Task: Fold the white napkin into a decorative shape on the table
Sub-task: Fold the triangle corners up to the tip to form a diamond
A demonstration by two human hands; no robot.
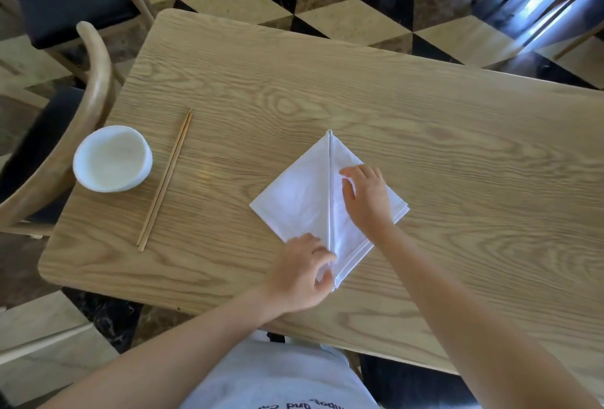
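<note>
The white napkin lies flat on the wooden table, folded into a diamond with a seam running down its middle from the far tip to the near tip. My left hand pinches the near corner of the napkin between thumb and fingers. My right hand rests palm-down on the right flap, fingers spread and pointing left toward the seam. The near tip is partly hidden under my left hand.
A white bowl stands near the table's left edge. A pair of wooden chopsticks lies beside it, to its right. A wooden chair with a dark seat is at the left; more chairs stand beyond the table.
</note>
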